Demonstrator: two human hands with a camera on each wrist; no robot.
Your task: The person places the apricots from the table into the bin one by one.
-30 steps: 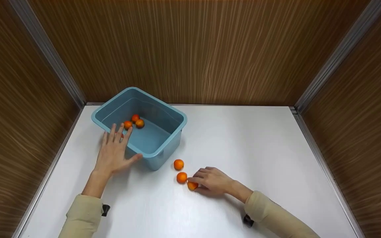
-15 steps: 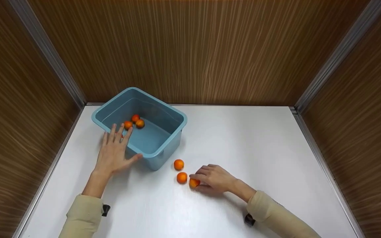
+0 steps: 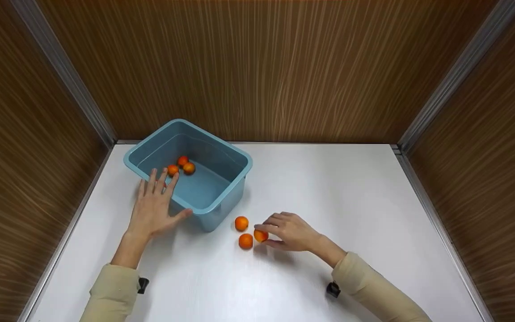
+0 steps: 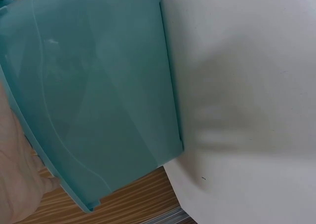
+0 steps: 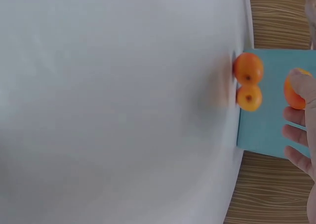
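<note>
Head view: our right hand [image 3: 289, 230] pinches an orange fruit [image 3: 260, 235] just right of the blue tub [image 3: 220, 203]; our left hand [image 3: 154, 206], fingers straight, presses the tub's near-left wall.

The bin [image 3: 221, 172] is a muted teal blue, plain and unpatterned. The small fruits [image 3: 245, 240] are bright orange, some shading to red. The desk [image 3: 351, 197] is plain white. The walls [image 3: 257, 67] are brown with a streaky wood grain, edged by silver-grey strips. Both sleeves [image 3: 373, 290] are pale beige.
</note>
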